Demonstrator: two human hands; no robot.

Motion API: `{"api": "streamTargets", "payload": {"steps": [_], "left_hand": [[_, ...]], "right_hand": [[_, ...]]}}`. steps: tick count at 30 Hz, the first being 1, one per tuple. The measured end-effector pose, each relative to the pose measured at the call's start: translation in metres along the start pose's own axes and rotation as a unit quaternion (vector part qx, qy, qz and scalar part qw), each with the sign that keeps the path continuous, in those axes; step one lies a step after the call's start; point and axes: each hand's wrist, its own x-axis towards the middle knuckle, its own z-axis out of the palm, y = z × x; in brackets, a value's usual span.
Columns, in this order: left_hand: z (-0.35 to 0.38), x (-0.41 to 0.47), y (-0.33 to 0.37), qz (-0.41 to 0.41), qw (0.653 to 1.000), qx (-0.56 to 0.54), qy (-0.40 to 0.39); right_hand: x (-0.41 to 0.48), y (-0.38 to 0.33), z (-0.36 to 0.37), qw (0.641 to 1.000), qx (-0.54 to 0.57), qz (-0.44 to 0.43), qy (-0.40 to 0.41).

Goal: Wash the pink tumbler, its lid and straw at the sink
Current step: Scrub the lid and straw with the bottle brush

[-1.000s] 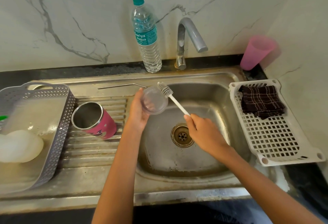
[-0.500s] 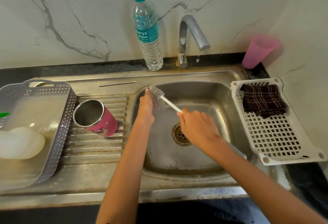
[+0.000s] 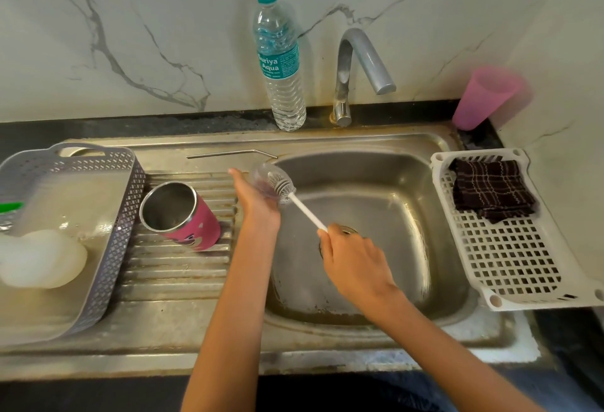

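A person is standing at a steel sink [image 3: 434,150], scrubbing the clear lid [image 3: 266,179] of a pink tumbler [image 3: 183,215]. The left hand [image 3: 256,204] is reaching forward over the basin's left rim, fingers curled around the lid and holding it tilted just above the near edge of the basin. The right hand [image 3: 351,263] is hovering over the drain, wrist angled leftward, fingers closed around the white handle of a bottle brush [image 3: 295,201] whose bristled head is pressing against the lid.

Left of the held lid, the tumbler is lying on its side on the ribbed draining board, open mouth facing the camera, close to the left wrist but apart from it. Just beyond the left hand's fingertips, a bent metal straw [image 3: 228,153] is lying along the back ledge. Farther left of the tumbler, a grey basket [image 3: 127,215] is crowding the board. Right of the brush hand, the basin is lying open as far as a white tray [image 3: 510,268] holding a dark cloth [image 3: 493,189]. Behind the grip, a water bottle [image 3: 281,62] and tap [image 3: 356,65] are standing against the marble wall, with a pink cup [image 3: 480,98] in the far right corner.
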Motion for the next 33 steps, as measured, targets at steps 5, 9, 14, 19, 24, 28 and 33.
{"api": "streamTargets", "payload": {"steps": [5,9,14,19,24,28,33], "left_hand": [[-0.001,-0.006,0.000,0.005,1.000,0.011,0.018],[0.006,0.002,0.014,-0.025,0.999,-0.012,0.021],[0.002,-0.002,-0.024,-0.054,0.998,0.020,-0.023],[-0.008,0.013,-0.008,-0.049,0.998,-0.040,-0.006],[-0.023,0.013,-0.017,-0.044,0.999,0.001,0.002],[-0.030,0.004,-0.029,-0.021,0.997,0.068,-0.017],[-0.030,0.007,0.000,0.291,0.872,0.393,0.038]], "right_hand": [[0.013,-0.002,0.004,0.999,-0.030,-0.016,0.000],[0.001,0.005,0.007,0.998,-0.052,-0.038,0.000],[0.018,0.001,0.006,0.999,-0.047,-0.022,0.010],[0.000,0.012,0.011,0.998,-0.040,-0.026,-0.033],[-0.002,0.017,0.015,0.999,-0.023,-0.023,-0.043],[0.014,0.010,0.011,1.000,0.002,-0.012,-0.010],[0.021,0.026,0.006,0.999,0.046,0.012,-0.006]]}}
